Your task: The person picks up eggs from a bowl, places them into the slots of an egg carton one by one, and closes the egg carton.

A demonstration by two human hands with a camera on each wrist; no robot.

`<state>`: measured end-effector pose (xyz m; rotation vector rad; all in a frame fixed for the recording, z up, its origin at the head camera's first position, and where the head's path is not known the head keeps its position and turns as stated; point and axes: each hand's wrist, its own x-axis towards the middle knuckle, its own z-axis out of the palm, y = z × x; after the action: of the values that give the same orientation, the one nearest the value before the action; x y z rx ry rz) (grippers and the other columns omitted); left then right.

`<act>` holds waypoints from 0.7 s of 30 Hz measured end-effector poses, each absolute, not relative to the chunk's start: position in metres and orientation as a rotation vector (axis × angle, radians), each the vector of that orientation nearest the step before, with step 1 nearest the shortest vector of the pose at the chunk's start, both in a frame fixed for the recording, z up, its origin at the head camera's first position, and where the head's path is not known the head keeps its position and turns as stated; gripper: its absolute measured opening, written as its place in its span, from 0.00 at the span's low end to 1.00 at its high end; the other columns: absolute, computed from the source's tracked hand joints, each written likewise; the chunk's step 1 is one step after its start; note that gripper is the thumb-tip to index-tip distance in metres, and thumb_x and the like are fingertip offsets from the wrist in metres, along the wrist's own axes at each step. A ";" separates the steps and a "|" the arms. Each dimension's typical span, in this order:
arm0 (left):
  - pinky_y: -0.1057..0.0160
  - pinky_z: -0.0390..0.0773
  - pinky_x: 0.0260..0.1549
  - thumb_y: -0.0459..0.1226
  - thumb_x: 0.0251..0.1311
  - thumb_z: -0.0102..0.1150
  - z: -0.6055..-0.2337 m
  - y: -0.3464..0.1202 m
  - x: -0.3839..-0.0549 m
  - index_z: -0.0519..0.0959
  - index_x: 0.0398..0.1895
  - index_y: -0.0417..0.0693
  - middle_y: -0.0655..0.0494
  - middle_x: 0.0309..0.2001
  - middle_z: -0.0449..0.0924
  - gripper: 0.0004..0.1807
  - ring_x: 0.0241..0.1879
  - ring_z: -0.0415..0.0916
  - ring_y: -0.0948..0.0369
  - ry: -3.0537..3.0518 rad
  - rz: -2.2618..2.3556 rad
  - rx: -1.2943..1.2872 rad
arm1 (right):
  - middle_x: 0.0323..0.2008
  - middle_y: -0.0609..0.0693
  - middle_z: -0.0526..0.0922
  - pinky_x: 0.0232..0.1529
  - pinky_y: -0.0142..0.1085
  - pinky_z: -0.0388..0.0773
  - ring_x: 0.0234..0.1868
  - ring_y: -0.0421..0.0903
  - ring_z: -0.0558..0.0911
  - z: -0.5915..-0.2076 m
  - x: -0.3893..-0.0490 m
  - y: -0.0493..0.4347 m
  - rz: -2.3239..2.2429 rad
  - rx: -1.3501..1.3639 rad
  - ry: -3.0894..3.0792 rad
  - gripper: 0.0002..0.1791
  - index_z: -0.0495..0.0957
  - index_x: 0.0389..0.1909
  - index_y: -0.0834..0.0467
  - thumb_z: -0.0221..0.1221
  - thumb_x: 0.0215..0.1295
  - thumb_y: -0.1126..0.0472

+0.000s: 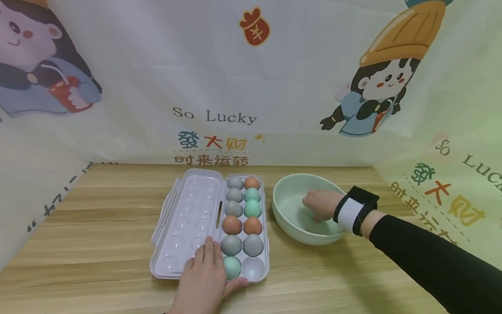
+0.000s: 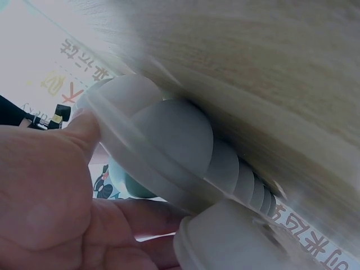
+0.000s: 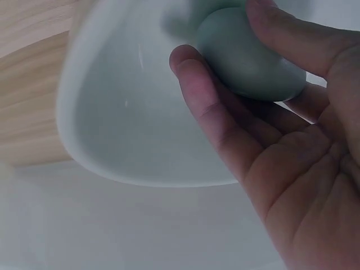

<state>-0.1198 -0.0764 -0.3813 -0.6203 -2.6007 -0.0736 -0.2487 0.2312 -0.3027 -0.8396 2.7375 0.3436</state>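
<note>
A pale lilac plastic egg carton [image 1: 268,244] lies opened flat on the table, with grey, brown and green eggs in two columns. Its near right cup shows bare plastic. My left hand [image 1: 201,277] rests on the carton's near part, fingers stretched over the hinge side and thumb along the front edge. To the right stands a light green bowl [image 1: 286,205]. Inside its rim, my right hand [image 1: 321,204] holds a green egg [image 3: 242,56] between thumb and fingers, as the right wrist view shows. From the head view that egg is mostly hidden behind the hand.
Beneath everything is a wood-grain table [image 1: 117,226]. A printed cloth [image 1: 157,78] with cartoon figures and lettering hangs behind it and along both sides. The lid [image 1: 190,176] is folded back to the left, with a narrow flap [image 1: 166,211] along its outer edge.
</note>
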 end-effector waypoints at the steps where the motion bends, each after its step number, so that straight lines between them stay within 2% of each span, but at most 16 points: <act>1: 0.53 0.74 0.37 0.70 0.46 0.53 -0.382 -0.076 -0.120 0.73 0.52 0.24 0.31 0.53 0.71 0.53 0.48 0.71 0.44 -2.597 -0.078 -0.625 | 0.25 0.46 0.73 0.31 0.34 0.70 0.26 0.42 0.70 -0.303 -0.249 0.232 0.342 -0.826 2.732 0.12 0.72 0.28 0.58 0.66 0.46 0.70; 13: 0.54 0.74 0.37 0.69 0.47 0.53 -0.381 -0.076 -0.118 0.71 0.51 0.22 0.30 0.52 0.70 0.54 0.46 0.72 0.45 -2.577 -0.063 -0.625 | 0.28 0.46 0.73 0.36 0.35 0.69 0.30 0.43 0.70 -0.300 -0.254 0.236 0.315 -0.797 2.695 0.13 0.73 0.33 0.59 0.68 0.49 0.67; 21: 0.55 0.75 0.36 0.70 0.45 0.54 -0.383 -0.077 -0.119 0.72 0.51 0.22 0.30 0.52 0.72 0.55 0.47 0.73 0.46 -2.554 -0.035 -0.621 | 0.35 0.48 0.78 0.39 0.36 0.72 0.36 0.43 0.76 -0.299 -0.257 0.244 0.077 -0.764 2.713 0.17 0.77 0.42 0.63 0.67 0.53 0.61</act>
<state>-0.1187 -0.0773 -0.3825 -0.6210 -2.5538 -0.0345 -0.2571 0.2439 -0.2991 -0.7635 2.7131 0.0775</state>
